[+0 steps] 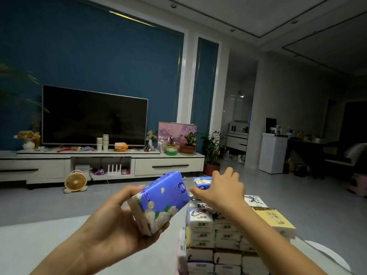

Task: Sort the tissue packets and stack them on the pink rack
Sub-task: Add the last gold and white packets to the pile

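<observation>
Judged well advanced: stack (218, 235) at 5 o'clock already many rows high; left grip (114, 221) clamped on blue packet (162, 199) at 6 o'clock, not yet placed; right grip (224, 192) over top packet (201, 180), closure untellable.

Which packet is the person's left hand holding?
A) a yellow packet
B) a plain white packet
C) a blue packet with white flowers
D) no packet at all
C: the left hand has its fingers curled round the blue flowered packet, while the yellow packet lies unheld on the pile.
</observation>
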